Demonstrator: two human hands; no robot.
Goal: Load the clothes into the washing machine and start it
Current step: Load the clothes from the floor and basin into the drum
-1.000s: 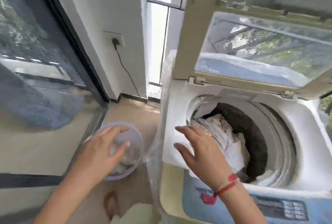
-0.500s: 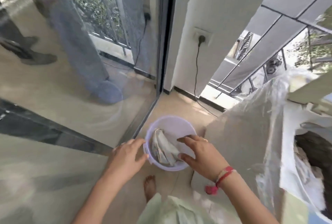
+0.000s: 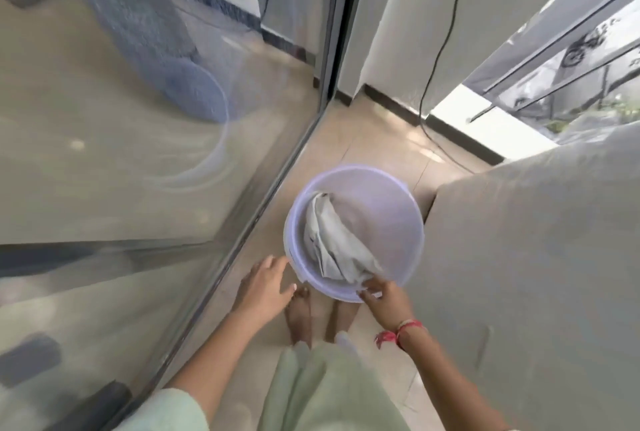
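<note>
Laundry sits low in a pale lavender plastic tub on the tiled floor – a single crumpled grey-white cloth lying against the tub's left inner wall and trailing down to its near rim. The right hand reaches over that near rim, fingers curled and pinching the cloth's closest corner; motion blur hides exactly how the fingers close. A red thread bracelet circles that wrist. The left hand is open, fingers straight and spread, its fingertips right at the tub's near-left outer edge; whether they actually touch the plastic cannot be told. Two bare feet stand on the floor just on the near side of the tub, partly tucked under its rim, with a pale green garment hanging above them. Right of the tub, just beside it, rises the washing machine – only its side shows, veiled by a cloudy plastic cover. Left of the tub runs a glass door whose track meets the floor close to the tub's left edge. Beyond the tub, a black power cord drops down the white wall to the floor.
</note>
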